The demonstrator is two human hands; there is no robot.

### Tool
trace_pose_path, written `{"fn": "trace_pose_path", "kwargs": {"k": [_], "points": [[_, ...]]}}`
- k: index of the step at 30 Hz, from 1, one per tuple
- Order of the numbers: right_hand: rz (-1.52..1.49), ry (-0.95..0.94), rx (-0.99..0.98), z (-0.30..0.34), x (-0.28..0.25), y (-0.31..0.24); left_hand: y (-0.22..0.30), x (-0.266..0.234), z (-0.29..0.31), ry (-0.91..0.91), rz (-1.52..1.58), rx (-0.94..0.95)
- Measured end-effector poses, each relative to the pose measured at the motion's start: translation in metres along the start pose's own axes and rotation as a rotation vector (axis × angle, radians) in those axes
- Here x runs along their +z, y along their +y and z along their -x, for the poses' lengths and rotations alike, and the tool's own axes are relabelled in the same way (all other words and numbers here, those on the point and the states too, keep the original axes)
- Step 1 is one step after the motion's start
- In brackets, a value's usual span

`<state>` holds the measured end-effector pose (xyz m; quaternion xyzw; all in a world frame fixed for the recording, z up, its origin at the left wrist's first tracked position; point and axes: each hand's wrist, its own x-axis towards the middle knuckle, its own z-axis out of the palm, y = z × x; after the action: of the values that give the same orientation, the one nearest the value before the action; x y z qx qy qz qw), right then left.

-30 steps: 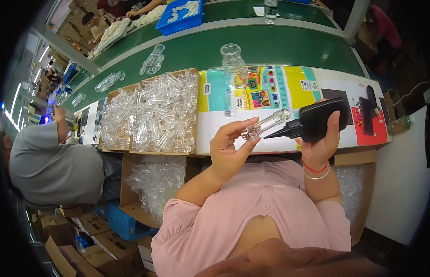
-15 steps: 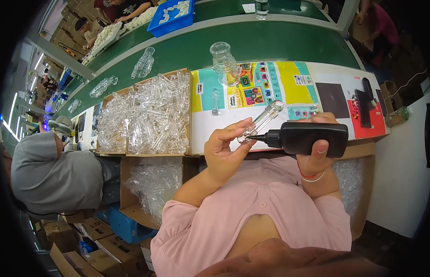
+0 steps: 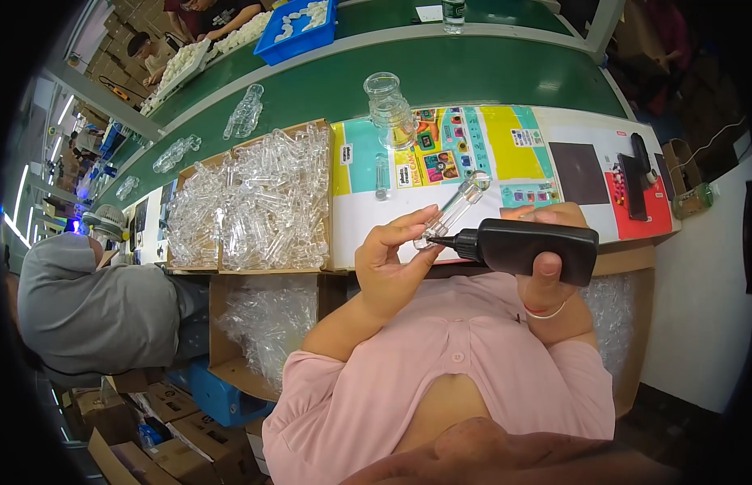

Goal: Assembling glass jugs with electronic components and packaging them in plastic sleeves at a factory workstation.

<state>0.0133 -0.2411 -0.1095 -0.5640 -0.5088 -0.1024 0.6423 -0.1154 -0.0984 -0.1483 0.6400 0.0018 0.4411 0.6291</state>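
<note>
Even, fairly bright light fills the middle of the frame, while the upper right is dim. White tube lights (image 3: 23, 184) glare at the far left, near a small blue glow (image 3: 78, 226). A soft reflection lies on the green tabletop (image 3: 513, 77) at upper right, and the clear parts (image 3: 275, 194) left of centre glitter. Edges bend toward the black rim; the far-left background looks soft.
</note>
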Motion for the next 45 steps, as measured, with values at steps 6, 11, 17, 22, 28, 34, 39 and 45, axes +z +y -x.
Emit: {"fn": "trace_pose_path", "kwargs": {"k": [6,11,17,22,28,34,39,45], "points": [[-0.129,0.010,0.144,-0.006,-0.003,-0.002,0.001,-0.002,0.000,-0.025,-0.094,0.063],[-0.104,-0.056,0.164,-0.010,-0.007,-0.007,0.003,-0.005,0.000,-0.042,-0.189,0.104],[-0.019,-0.115,-0.068,-0.020,-0.009,-0.017,0.006,-0.008,-0.002,-0.044,-0.343,0.155],[0.186,-0.293,-0.159,-0.020,-0.015,-0.036,0.007,-0.011,-0.006,-0.049,-0.408,0.182],[0.096,-0.378,-0.238,-0.017,-0.016,-0.043,0.010,-0.009,-0.002,-0.044,-0.351,0.059],[-0.009,-0.259,-0.378,-0.017,-0.015,-0.026,0.017,-0.009,0.000,-0.084,0.007,-0.223],[-0.115,-0.219,-0.254,-0.007,-0.019,-0.020,0.021,-0.011,0.000,-0.118,0.272,-0.406],[-0.163,-0.199,-0.242,-0.003,-0.017,-0.012,0.023,-0.009,-0.002,-0.141,0.405,-0.494]]}}
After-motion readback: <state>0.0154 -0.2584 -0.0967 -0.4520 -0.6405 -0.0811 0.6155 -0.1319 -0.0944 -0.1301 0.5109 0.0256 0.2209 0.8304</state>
